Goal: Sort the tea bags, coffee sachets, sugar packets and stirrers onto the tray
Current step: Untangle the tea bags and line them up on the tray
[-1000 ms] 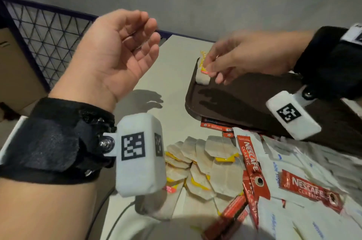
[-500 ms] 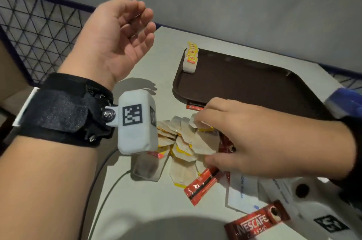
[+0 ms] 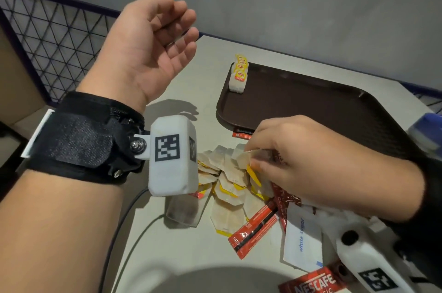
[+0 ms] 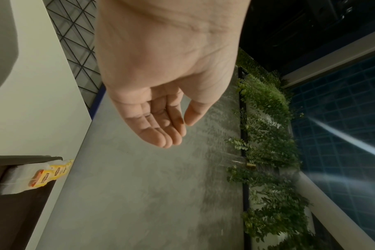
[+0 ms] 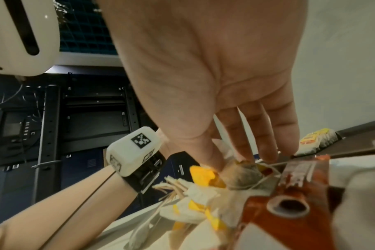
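Paper tea bag [image 3: 241, 157] at frame centre, pinched by right hand [image 3: 308, 161] over the pile [image 3: 227, 185].
Right wrist view shows its string; left hand [image 3: 148, 51], upper left, loosely curled, empty; tray [image 3: 311, 111] behind.

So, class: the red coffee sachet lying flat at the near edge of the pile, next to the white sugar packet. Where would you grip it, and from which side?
Probably pinch the red coffee sachet at its near lower end, coming from the bare table side. That end lies free; its far end tucks in among the tea bags, and the white sugar packet crowds its right.
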`<state>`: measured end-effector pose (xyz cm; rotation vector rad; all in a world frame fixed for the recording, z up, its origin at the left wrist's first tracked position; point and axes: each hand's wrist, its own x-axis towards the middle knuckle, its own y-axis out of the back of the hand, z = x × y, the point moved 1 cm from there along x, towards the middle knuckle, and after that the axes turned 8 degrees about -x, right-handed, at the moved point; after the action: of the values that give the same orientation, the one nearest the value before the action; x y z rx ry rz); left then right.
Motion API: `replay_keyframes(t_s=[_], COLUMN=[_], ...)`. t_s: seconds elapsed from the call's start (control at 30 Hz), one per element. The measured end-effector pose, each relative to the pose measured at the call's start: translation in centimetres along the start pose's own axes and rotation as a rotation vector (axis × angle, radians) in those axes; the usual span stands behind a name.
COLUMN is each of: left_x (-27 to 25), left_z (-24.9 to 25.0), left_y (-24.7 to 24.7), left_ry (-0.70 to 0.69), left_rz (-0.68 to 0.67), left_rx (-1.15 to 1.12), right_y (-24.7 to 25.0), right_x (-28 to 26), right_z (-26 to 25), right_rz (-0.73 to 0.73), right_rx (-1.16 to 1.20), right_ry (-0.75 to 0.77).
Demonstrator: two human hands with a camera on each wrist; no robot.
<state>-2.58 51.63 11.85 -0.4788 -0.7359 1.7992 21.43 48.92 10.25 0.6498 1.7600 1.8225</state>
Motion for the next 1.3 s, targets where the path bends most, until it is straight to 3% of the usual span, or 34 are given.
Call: replay_keyframes(t_s=[0.17, 0.3, 0.43, 0.53, 0.67, 0.8, 1.0, 1.2, 1.3], left_x=[-0.8, -2.2, -4.3, -5.8, -6.8, -6.6, -6.6, -7.0, -7.0], left_z=[0.7, 1.0, -0.3, -2.3, -5.0, -7.5, -10.4, -10.6, -10.7], left_y=[-0.6, -1.9, -5.1, -8.2, -11.3, -13.0, -13.0, -12.4, -12.2], left_ry=[-0.046, -0.123, -0.138, -0.072, 0.03, 0.059, 0.037, -0.062, -0.127], left_rz=[-0.028, -0.091, -0.194, -0.323, -0.451, -0.491, -0.381, -0.261, -0.202], left_rx=[0.03, 0.194, 0.395, 0.536, 0.533, 0.432, 0.485, 0.372, 0.364], right_y=[0.9, 2.9, 5.6, 7.2, 8.1, 8.0, 7.7, 7.5, 7.2], right_x=[0.5, 0.2, -0.9, -2.1, -3.2, -4.0, -4.1, -3.5, -3.1], right_z=[1.1, 3.1, 5.1, 6.8, 9.0, 11.1, 13.0, 12.5, 12.0], right_rz=[0.052, 0.094, 0.227, 0.242, 0.264, 0.315, 0.377, 0.439, 0.461], right_rx=[0.194, 0.583, 0.983, 1.167, 1.179, 1.126, 1.083, 1.212, 1.169], right_ry=[-0.059, -0.141, -0.105, -0.035, -0.012, -0.089, -0.206, -0.23, -0.19])
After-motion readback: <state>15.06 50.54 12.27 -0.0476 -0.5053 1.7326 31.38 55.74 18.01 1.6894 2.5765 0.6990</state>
